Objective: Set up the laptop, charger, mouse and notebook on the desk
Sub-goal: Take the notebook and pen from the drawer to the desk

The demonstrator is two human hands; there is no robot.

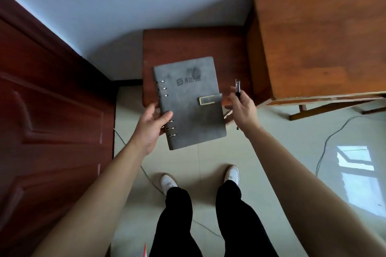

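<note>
A dark door (48, 110) fills the left, a low stool (188, 46) sits against the pale wall, and the desk (325, 44) stands bare at right. The left hand (153, 124) pinches the grey notebook (189, 103) by its ringed spine only, held over the stool's edge; so thin a grip could let it tip and drop. The right hand (243, 108) is closed around a pen (237, 89), leaving it no free fingers to catch.

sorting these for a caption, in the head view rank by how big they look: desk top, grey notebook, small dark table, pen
1. desk top
2. small dark table and grey notebook: too close to rank; the notebook is held nearer the camera and hides part of the table
3. pen in the right hand
</note>
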